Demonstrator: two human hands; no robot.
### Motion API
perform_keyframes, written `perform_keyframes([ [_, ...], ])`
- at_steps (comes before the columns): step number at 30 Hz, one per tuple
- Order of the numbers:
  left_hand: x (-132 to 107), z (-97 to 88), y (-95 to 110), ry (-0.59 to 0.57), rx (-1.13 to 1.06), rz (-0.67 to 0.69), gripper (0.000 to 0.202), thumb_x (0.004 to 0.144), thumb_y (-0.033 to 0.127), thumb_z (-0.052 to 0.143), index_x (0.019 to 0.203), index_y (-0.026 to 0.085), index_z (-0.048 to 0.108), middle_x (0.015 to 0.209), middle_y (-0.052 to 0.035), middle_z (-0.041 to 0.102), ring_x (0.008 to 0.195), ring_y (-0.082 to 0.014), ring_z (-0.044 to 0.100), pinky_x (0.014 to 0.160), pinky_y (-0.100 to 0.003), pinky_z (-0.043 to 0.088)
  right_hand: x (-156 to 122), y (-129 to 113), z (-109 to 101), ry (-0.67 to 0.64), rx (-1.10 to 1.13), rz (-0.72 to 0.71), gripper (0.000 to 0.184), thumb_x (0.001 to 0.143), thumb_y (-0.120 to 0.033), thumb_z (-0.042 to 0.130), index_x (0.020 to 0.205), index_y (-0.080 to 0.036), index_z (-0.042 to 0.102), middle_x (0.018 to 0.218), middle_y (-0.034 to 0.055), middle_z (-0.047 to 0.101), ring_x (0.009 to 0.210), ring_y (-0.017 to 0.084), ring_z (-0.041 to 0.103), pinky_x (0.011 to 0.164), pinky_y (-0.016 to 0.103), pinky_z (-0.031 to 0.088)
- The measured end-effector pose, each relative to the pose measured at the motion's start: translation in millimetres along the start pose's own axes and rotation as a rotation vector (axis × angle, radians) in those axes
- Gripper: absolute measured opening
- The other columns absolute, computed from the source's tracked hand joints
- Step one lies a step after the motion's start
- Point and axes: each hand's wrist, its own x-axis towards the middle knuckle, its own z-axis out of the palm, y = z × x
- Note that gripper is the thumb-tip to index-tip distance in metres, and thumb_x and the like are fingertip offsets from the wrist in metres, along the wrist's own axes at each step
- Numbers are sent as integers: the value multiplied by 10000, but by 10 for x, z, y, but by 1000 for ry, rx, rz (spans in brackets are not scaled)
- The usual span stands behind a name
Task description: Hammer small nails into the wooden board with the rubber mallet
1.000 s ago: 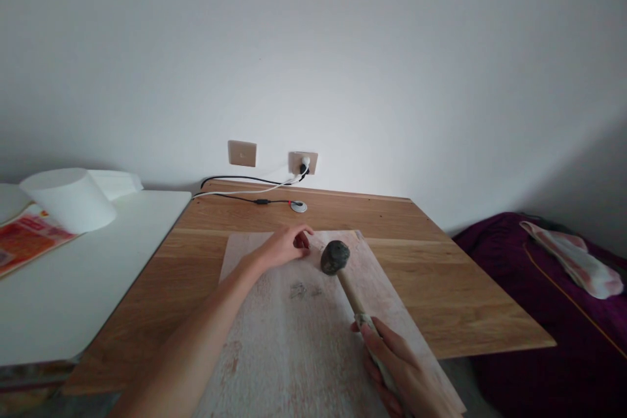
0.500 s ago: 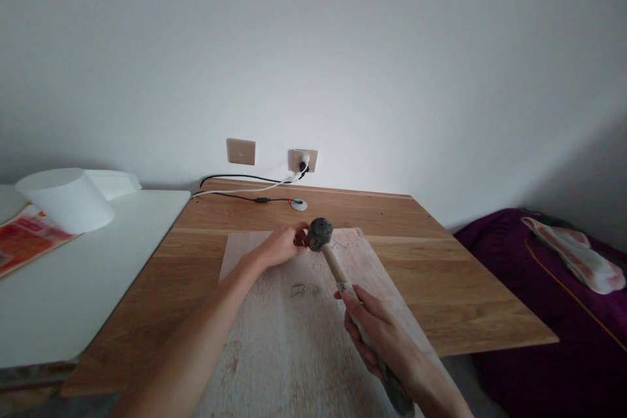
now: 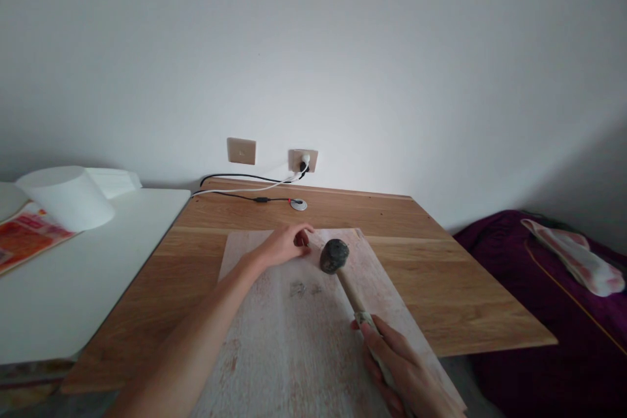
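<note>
Right hand (image 3: 394,366): closed round the handle of a mallet (image 3: 351,292), thumb laid along the grip. Dark mallet head points away from the person, over the far half of the pale board (image 3: 294,353), just right of the left hand. Contact between head and board: cannot tell.

Left hand (image 3: 289,245): near the board's far edge, fingers curled, thumb and forefinger set narrow. A tiny glint shows at the fingertips; too small to tell what is held. Left forearm slants across the board's left edge.

Nails (image 3: 298,289): small loose heap on the board, nearer the person than the left hand, left of the mallet; outlines blurred.

Board lies flat on the wooden worktop (image 3: 460,300), its surface streaked white and brown. Behind it, cables (image 3: 235,192) run along the worktop's back to a socket (image 3: 296,160) in the wall.

Left side: white table (image 3: 112,268) with a white roll (image 3: 68,199) beside a red-orange packet (image 3: 34,235). Right side: purple bedding (image 3: 499,255), striped cloth (image 3: 573,258) on top.
</note>
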Motion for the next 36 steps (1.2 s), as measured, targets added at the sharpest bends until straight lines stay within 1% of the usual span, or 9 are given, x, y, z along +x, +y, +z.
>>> perform_keyframes([
  [4, 6, 0, -8, 22, -11, -2, 374, 746, 165, 752, 1113, 196, 689, 859, -5, 735, 770, -146, 660, 720, -242, 489, 48, -9, -7, -30, 15, -65, 599, 871, -756, 556, 1148, -229, 492, 653, -102, 504, 344, -6, 301, 299, 114, 261],
  [9, 16, 23, -75, -1, -81, -8, 366, 755, 183, 761, 1110, 189, 671, 856, -2, 735, 771, -140, 654, 749, -243, 497, 103, -204, -4, -61, -3, -140, 722, 784, -872, 557, 1135, -247, 467, 647, -115, 495, 326, 3, 295, 281, 136, 262],
  [11, 21, 29, -86, -17, -87, -4, 341, 763, 185, 752, 1095, 175, 676, 851, -5, 736, 772, -140, 656, 757, -245, 496, 154, -267, 34, -100, -20, -170, 696, 794, -877, 528, 1083, -248, 459, 644, -116, 484, 332, 6, 291, 281, 142, 261],
  [14, 27, 25, -78, -9, -67, -1, 332, 756, 168, 749, 1082, 168, 689, 869, -17, 745, 780, -151, 666, 750, -248, 497, 255, -297, 112, -110, -68, -169, 597, 842, -819, 507, 987, -243, 448, 646, -112, 466, 359, 10, 317, 304, 142, 291],
  [18, 23, 3, -51, -3, -17, -19, 383, 742, 135, 744, 1119, 187, 700, 861, -11, 753, 773, -157, 672, 729, -247, 499, 318, -260, 136, -86, -111, -146, 608, 810, -828, 520, 931, -236, 450, 620, -116, 450, 346, 8, 315, 293, 148, 280],
  [22, 16, -5, -34, 2, -32, -19, 410, 750, 168, 771, 1152, 186, 693, 883, -21, 754, 791, -153, 677, 750, -249, 507, 226, -191, 33, -57, -49, -161, 647, 804, -844, 542, 1015, -237, 480, 623, -116, 470, 327, 2, 296, 288, 145, 275],
  [26, 15, 2, -20, 20, -36, -24, 379, 748, 147, 769, 1119, 185, 699, 882, -21, 750, 791, -152, 678, 760, -251, 506, 85, -98, -31, -33, 66, -103, 648, 829, -790, 593, 1160, -242, 494, 608, -121, 484, 318, 2, 294, 291, 132, 272],
  [31, 8, 3, 3, 22, -23, -31, 414, 742, 115, 738, 1148, 188, 700, 884, -12, 748, 797, -157, 680, 738, -244, 494, 27, 1, -17, -10, 18, -53, 574, 876, -717, 573, 1135, -210, 499, 635, -102, 513, 347, -4, 317, 305, 119, 293],
  [36, 8, -7, -7, 3, -34, -24, 370, 760, 120, 726, 1123, 181, 689, 881, -15, 740, 786, -145, 660, 759, -249, 493, 109, -65, -35, -49, 30, -126, 614, 873, -759, 556, 1176, -233, 464, 620, -119, 495, 317, 1, 278, 282, 129, 285],
])
